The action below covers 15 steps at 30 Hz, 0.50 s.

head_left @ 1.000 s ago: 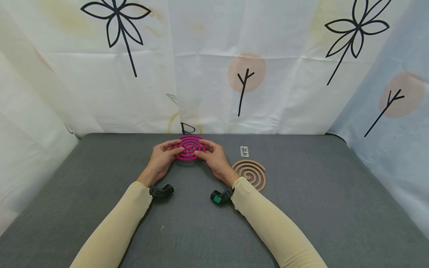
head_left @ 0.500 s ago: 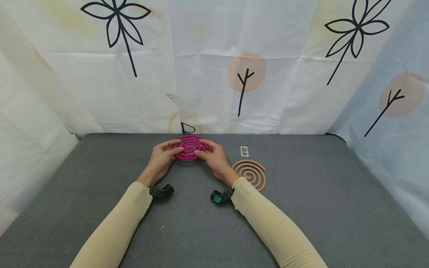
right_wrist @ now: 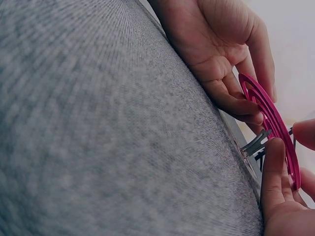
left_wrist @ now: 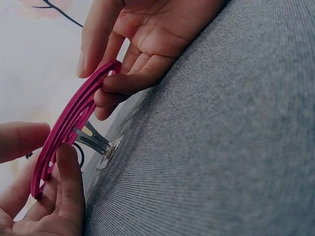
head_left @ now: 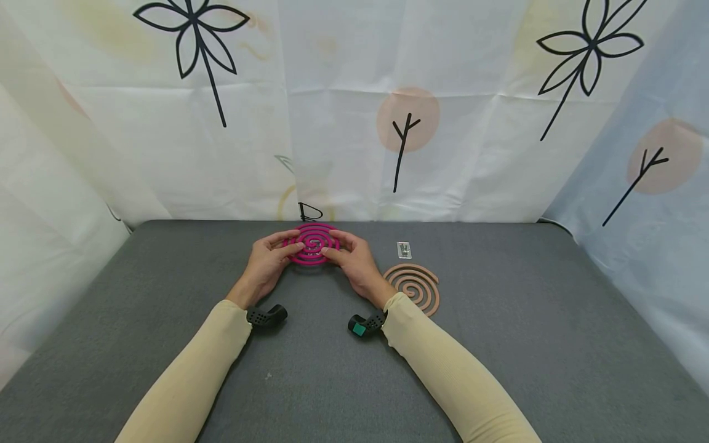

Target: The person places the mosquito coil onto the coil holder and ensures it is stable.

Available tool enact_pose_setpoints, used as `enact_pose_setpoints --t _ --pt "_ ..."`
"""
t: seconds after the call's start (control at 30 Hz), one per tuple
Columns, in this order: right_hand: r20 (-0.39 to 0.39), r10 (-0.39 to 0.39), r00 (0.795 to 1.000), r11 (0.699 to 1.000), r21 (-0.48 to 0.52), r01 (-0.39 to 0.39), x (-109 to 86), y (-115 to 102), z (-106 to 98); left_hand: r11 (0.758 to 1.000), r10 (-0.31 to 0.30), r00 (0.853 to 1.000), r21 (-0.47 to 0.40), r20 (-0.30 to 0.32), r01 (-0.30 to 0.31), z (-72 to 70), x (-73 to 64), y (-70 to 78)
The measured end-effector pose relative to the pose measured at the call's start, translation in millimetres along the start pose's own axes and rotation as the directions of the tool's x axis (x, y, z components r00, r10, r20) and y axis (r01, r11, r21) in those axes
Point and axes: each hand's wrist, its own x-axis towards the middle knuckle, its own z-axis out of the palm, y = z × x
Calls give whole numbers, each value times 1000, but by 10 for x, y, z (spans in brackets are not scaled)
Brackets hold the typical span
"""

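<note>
Both hands hold a pink spiral mosquito coil (head_left: 311, 263) tilted near the far side of the table. My left hand (head_left: 264, 264) pinches its left side between thumb and fingers. On the opposite side, my right hand (head_left: 357, 264) pinches it the same way. Beneath the coil, a small metal coil stand (left_wrist: 93, 140) rests on the cloth, its raised prongs reaching the coil's underside near the middle. The right wrist view also shows these prongs (right_wrist: 257, 143) right at the coil, close to my right thumb.
A brown mosquito coil (head_left: 411, 266) lies flat beside my right wrist, partly covered by the sleeve. Just behind it is another small metal stand (head_left: 404, 250), lying flat. A printed curtain (head_left: 343, 154) hangs along the far edge of the grey table (head_left: 310, 381).
</note>
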Motion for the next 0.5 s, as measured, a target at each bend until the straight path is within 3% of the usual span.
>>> enact_pose_setpoints --t 0.5 --pt "-8 -4 1000 1000 26 5 13 8 7 999 21 1000 -49 14 -20 -11 7 -12"
